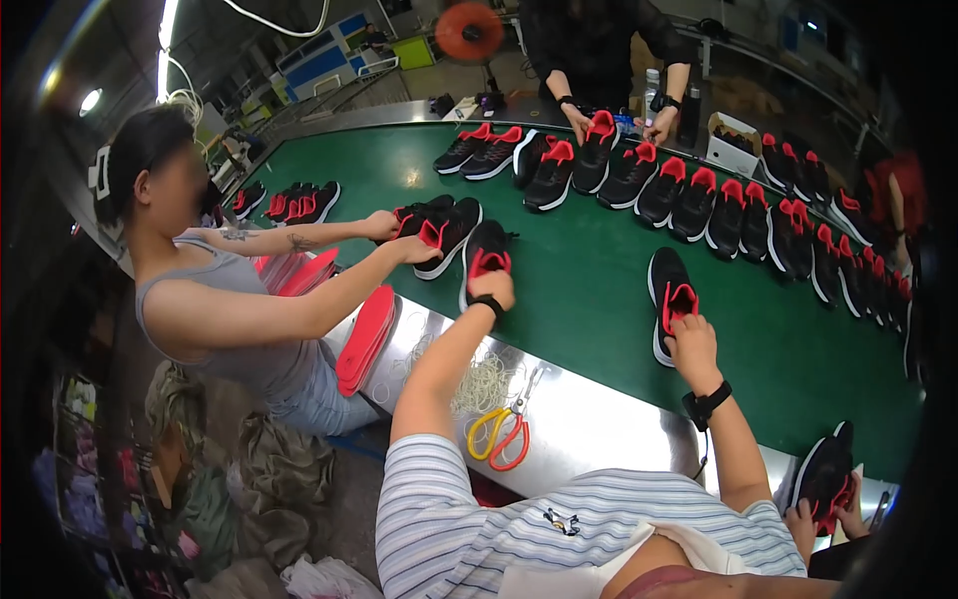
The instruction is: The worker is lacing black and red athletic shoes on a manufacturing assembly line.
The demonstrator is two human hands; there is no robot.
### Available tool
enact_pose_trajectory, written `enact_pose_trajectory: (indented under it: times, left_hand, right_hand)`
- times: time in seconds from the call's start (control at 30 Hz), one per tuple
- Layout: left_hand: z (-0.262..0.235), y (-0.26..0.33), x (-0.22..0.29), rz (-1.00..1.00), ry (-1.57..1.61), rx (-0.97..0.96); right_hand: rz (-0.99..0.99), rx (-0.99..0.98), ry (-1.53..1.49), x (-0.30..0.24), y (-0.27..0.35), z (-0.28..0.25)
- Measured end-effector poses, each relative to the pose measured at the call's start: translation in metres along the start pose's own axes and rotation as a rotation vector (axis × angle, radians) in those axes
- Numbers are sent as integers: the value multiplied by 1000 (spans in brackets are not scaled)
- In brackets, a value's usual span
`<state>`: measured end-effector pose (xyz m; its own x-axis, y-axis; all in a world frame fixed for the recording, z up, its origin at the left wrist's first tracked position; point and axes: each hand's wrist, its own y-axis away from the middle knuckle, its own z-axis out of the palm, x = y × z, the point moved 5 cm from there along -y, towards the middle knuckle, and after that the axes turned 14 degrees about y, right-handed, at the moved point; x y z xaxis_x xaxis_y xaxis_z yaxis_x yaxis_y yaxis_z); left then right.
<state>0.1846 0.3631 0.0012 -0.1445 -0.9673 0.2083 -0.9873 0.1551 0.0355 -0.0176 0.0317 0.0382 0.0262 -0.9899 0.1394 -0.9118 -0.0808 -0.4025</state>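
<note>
My left hand (495, 288) grips the heel opening of a black sneaker (486, 240) with a red lining and white sole. That shoe rests on the green work surface (579, 299), toe pointing away from me. Further right, my right hand (693, 349) has its fingers in the collar of another black sneaker (667, 268), which also lies on the green surface with its toe away. Its thumb and fingers close on the red lining. Both of my wrists wear black bands.
A co-worker at left handles black sneakers (454, 235); a person across holds another (597, 150). At lower right, other hands hold a shoe (823, 479). Sneaker rows (689, 205) line the far side. On the metal ledge lie red insoles (366, 341), elastic bands (481, 384) and yellow-and-red-handled cutters (499, 437).
</note>
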Motion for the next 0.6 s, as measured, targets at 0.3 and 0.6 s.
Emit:
enact_pose_trajectory:
  times: [0.3,0.6]
  left_hand:
    - [35,109,191,530,834,-370]
    - [16,95,139,346,1297,-357]
  right_hand:
    - [37,-130,-793,-55,-114,45]
    - [141,-200,-273,-49,-102,38]
